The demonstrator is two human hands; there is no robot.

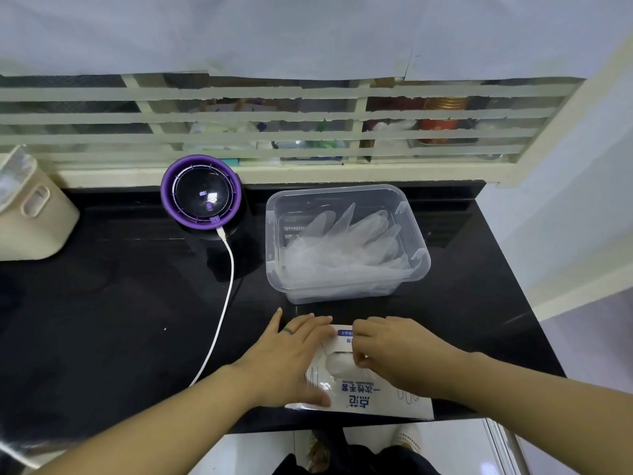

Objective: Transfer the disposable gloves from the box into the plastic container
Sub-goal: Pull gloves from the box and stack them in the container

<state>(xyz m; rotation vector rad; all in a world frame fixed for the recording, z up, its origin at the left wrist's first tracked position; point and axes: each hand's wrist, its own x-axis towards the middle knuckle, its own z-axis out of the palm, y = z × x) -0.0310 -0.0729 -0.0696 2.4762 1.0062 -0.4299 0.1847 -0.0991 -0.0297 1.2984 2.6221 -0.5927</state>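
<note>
A white glove box (pixel 359 395) with blue print lies flat at the near edge of the black counter. My left hand (pixel 291 354) rests flat on its left side, fingers straight. At the box's oval opening, the fingers of my right hand (pixel 394 351) curl down and pinch the clear gloves (pixel 337 363) showing there. Beyond the box stands a clear plastic container (pixel 419 255) without a lid, holding a loose heap of transparent gloves (pixel 346 245).
A purple-rimmed round device (pixel 201 197) stands left of the container, its white cable (pixel 227 296) running toward the counter's front edge. A beige bin (pixel 30 214) sits at far left. A slatted window frame (pixel 274 138) backs the counter (pixel 102 303).
</note>
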